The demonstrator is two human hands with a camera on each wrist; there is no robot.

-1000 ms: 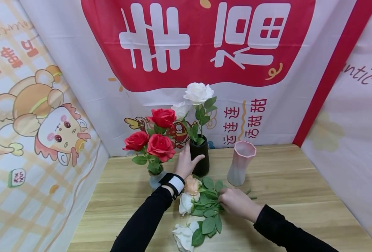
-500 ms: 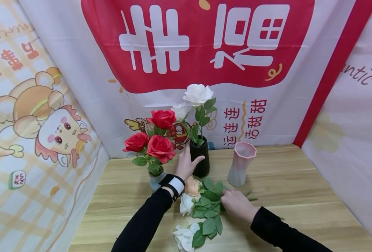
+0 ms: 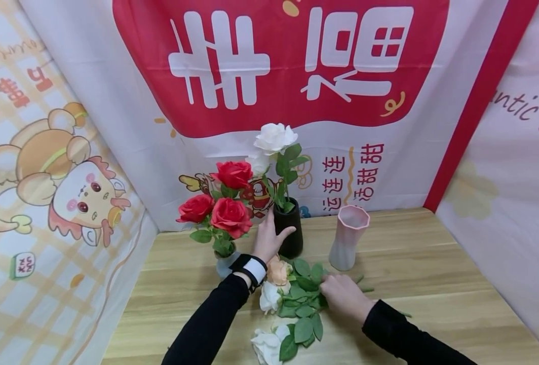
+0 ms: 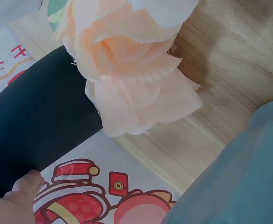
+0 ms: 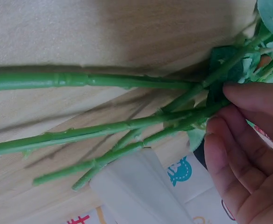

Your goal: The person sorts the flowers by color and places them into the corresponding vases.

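My left hand (image 3: 268,239) holds the black vase (image 3: 290,233) at its left side, thumb across the front. Two white roses (image 3: 275,138) with green leaves stand in that vase. On the table, my right hand (image 3: 342,294) pinches a green stem (image 5: 188,114) among the lying roses; the right wrist view shows thumb and fingertips on it. Other stems cross close by. A peach rose (image 3: 278,270) and a white rose (image 3: 270,296) lie with heads toward the left wrist. Nearer the front is another white rose (image 3: 267,345). Leaves partly hide the stems.
Left of the black vase, a pale blue vase (image 3: 225,264) bears red roses (image 3: 231,217). To the right stands a pink-and-white vase (image 3: 345,246) with no flowers in it. Printed cloth (image 3: 365,126) hangs behind the wooden table (image 3: 415,253) and at both sides.
The upper white rose in the black vase has shifted left. My right hand has moved slightly right, then held its place. My left hand stays on the vase.
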